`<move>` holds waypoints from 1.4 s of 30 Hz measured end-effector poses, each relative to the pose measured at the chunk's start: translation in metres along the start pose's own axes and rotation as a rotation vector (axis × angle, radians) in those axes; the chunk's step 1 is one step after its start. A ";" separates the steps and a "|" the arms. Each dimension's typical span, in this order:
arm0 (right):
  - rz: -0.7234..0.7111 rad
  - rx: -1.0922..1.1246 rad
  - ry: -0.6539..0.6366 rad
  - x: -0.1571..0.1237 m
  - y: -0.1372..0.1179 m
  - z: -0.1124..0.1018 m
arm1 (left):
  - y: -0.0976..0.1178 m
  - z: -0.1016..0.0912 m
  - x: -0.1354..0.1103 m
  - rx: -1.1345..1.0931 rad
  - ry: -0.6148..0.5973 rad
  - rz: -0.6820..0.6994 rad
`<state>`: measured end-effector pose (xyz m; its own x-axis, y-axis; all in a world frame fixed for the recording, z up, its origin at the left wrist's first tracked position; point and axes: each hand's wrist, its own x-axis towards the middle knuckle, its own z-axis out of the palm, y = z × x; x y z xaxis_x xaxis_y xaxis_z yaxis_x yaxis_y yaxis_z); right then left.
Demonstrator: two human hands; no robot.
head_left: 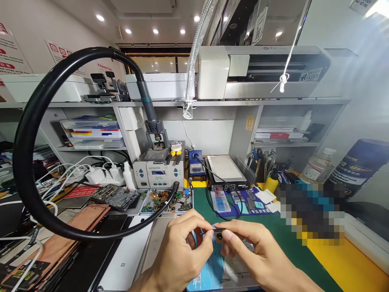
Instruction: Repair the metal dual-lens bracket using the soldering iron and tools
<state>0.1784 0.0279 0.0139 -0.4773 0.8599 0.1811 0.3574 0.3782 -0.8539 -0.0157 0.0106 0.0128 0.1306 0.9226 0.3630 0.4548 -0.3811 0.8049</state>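
Observation:
My left hand [188, 247] is closed in a pinch, thumb and forefinger meeting at the left end of a small part. Opposite it, my right hand [255, 251] pinches the small dark part with round lens-like spots [219, 235] between thumb and forefinger. It may be a phone camera module, but much of it is hidden by the fingers. Whether the left fingertips grip this same part or a thin dark strip beside it, I cannot make out. Below both hands lies a light blue sheet or packet [212, 263] on the green mat [279, 231].
A thick black hose [24, 162] loops across the left side. Phones, including a white one [124, 259], lie at left. Behind stand a tray of small parts [161, 200], a grey soldering station [159, 174] and a flat heating plate [226, 170]. Bottles [319, 166] stand at right.

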 end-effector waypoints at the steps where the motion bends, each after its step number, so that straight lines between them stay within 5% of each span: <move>1: -0.007 -0.004 -0.005 0.000 -0.001 0.000 | 0.000 0.000 0.000 0.008 -0.001 0.013; 42: 0.028 0.162 -0.044 0.001 0.001 0.003 | -0.002 0.005 0.000 -0.053 0.018 0.068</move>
<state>0.1756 0.0281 0.0114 -0.5051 0.8521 0.1373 0.2386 0.2907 -0.9266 -0.0128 0.0117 0.0087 0.1439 0.8934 0.4256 0.3981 -0.4460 0.8016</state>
